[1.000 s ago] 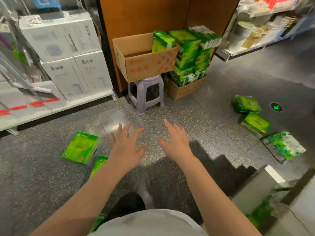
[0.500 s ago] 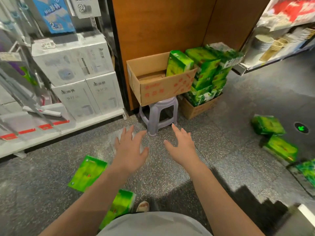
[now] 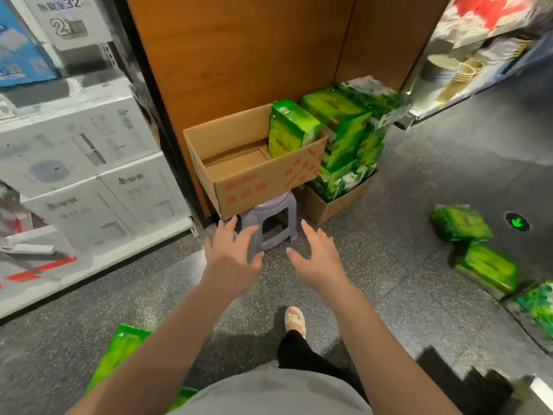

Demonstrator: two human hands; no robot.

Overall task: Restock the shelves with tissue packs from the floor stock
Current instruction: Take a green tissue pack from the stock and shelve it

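A green tissue pack (image 3: 119,351) lies on the floor nearest the person, well short of the stool (image 3: 270,218). Left hand (image 3: 232,259) and right hand (image 3: 318,259) reach toward the stool, fingers spread, holding nothing. On the stool sits a cardboard box (image 3: 254,178) with one upright pack (image 3: 288,128) inside.

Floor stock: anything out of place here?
Yes. Green tissue packs lie scattered and askew on the floor at right, another at lower left. The cardboard box overhangs its small stool.
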